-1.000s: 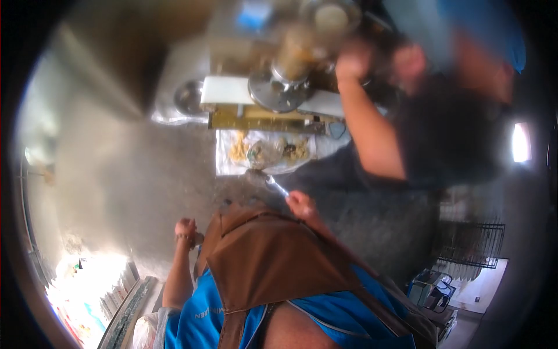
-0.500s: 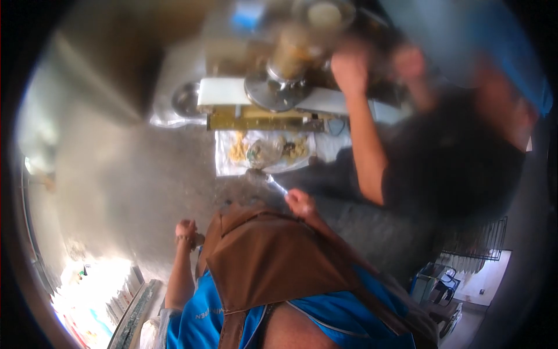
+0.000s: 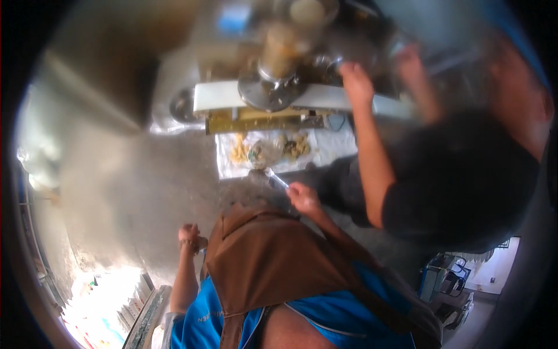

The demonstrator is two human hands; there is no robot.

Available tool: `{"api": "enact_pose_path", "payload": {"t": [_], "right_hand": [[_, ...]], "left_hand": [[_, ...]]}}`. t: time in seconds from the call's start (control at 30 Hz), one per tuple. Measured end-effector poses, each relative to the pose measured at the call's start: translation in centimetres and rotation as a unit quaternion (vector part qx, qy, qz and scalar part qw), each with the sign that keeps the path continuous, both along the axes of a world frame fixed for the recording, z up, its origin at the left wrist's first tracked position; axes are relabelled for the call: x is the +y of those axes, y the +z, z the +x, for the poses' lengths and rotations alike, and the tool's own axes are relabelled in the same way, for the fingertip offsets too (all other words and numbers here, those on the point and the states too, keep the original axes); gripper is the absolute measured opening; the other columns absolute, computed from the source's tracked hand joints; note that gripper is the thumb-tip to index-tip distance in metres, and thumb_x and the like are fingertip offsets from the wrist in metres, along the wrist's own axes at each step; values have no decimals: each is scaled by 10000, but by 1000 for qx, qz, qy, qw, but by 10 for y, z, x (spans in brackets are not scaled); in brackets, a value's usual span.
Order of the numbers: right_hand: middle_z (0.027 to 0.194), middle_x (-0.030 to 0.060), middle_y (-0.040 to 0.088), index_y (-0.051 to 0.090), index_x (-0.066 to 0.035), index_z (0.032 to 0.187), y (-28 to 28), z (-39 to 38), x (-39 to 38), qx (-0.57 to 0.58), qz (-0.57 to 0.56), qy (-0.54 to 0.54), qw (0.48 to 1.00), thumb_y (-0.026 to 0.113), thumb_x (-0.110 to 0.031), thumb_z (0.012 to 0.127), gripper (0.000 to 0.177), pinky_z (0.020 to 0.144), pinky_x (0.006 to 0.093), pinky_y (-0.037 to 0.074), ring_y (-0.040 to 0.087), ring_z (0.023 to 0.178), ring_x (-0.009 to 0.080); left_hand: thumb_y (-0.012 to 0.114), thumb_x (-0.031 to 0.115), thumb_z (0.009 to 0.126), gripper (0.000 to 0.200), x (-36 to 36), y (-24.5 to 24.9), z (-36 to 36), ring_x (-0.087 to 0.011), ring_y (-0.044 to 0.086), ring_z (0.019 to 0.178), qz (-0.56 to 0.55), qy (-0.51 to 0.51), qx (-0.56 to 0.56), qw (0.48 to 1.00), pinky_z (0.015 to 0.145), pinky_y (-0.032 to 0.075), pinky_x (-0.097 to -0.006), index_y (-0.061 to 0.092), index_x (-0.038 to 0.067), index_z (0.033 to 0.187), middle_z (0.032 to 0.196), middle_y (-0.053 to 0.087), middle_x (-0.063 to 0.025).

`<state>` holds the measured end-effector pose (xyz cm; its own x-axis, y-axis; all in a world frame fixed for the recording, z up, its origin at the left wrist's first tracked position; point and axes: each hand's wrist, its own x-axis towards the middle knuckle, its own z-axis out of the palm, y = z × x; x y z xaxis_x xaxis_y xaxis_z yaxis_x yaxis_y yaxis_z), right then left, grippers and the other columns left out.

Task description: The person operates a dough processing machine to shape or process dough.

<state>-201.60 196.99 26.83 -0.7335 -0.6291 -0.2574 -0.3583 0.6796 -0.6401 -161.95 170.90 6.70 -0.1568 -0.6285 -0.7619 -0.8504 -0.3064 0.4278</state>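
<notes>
My right hand (image 3: 303, 198) is closed around the handle of a shiny metal utensil (image 3: 278, 178). Its far end points up and left, to the edge of a white sheet (image 3: 232, 170); the kind of its head is too blurred to tell. On that sheet lie pale yellowish lumps (image 3: 239, 150), a clear bag or bowl (image 3: 264, 152) and darker bits. My left hand (image 3: 188, 234) hangs by the left side of the brown apron (image 3: 261, 256), its fingers curled. A small dark shape shows beside the wrist, and what the fingers hold is hidden.
A co-worker in a dark shirt (image 3: 459, 180) stands at right, both hands over a counter. On its white edge (image 3: 218, 96) sits a round metal plate (image 3: 270, 93) below a machine. A metal bowl (image 3: 185, 104) is at left; a black rack (image 3: 453, 273) stands lower right.
My view has shifted slightly. The co-worker's body has moved down and right in view, and their hands have shifted over the counter. My two hands keep nearly the same pose.
</notes>
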Motion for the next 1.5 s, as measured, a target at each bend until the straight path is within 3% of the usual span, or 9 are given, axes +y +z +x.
{"api": "enact_pose_path", "payload": {"t": [0.13,0.27,0.37,0.43,0.87,1.1,1.2,1.27,1.5], "right_hand": [[720,40,681,695,-113,1014,0,4,2,-8,25,2,1000,624,-363,940,270,638,327,525,660,645,153],[744,49,689,697,-116,1016,-5,5,4,-48,32,-7,998,625,-387,935,291,652,332,526,668,671,168],[749,47,690,698,-118,1026,-7,10,5,-34,46,-13,998,626,-390,937,295,634,334,521,660,660,165],[755,48,693,699,-119,1030,-11,12,8,-31,30,-11,999,629,-395,936,300,629,334,519,659,662,163],[886,137,704,692,-105,1016,-38,22,5,-78,3,3,997,647,-376,903,297,755,432,521,680,854,336],[696,39,610,648,-68,932,-55,28,6,-92,-96,-17,991,637,-287,946,219,572,325,461,562,609,132],[695,35,607,647,-64,949,-56,28,10,-125,-92,-24,988,628,-288,951,224,569,322,459,564,609,132],[880,135,689,671,-81,1006,-52,26,13,-166,-52,-43,984,645,-337,906,277,736,428,509,674,834,325],[897,157,687,674,-80,1021,-29,22,22,-176,-33,-59,982,631,-338,914,283,741,437,506,672,855,335]], "left_hand": [[648,307,917,362,8,-39,16,-211,734,792,18,62,53,997,731,585,-338,674,18,1133,862,757,-109],[630,332,923,363,7,-15,6,-203,732,787,0,14,10,1000,733,581,-335,686,25,1108,848,758,-92],[603,364,931,368,6,-33,22,-199,732,786,-131,-255,32,958,740,576,-332,701,34,1063,836,758,-81],[651,301,885,351,5,-5,8,-236,719,770,-29,-65,32,997,733,567,-358,678,15,1085,846,752,-120],[655,329,874,365,-6,10,10,-209,734,763,-58,-52,-5,997,741,587,-347,723,9,1037,808,756,-97],[673,311,851,399,-19,17,15,-219,735,782,-53,-24,-9,998,728,587,-355,703,-5,1092,821,757,-112],[655,258,919,327,-15,30,9,-220,701,639,-59,-14,7,998,566,575,-369,670,-21,1089,829,745,-157],[656,258,918,334,-14,34,8,-219,702,641,-61,-24,8,998,564,575,-368,669,-26,1093,833,746,-158],[655,279,916,362,1,40,-3,-210,710,659,-59,-33,4,998,595,582,-350,676,-33,1097,819,750,-140]]}}
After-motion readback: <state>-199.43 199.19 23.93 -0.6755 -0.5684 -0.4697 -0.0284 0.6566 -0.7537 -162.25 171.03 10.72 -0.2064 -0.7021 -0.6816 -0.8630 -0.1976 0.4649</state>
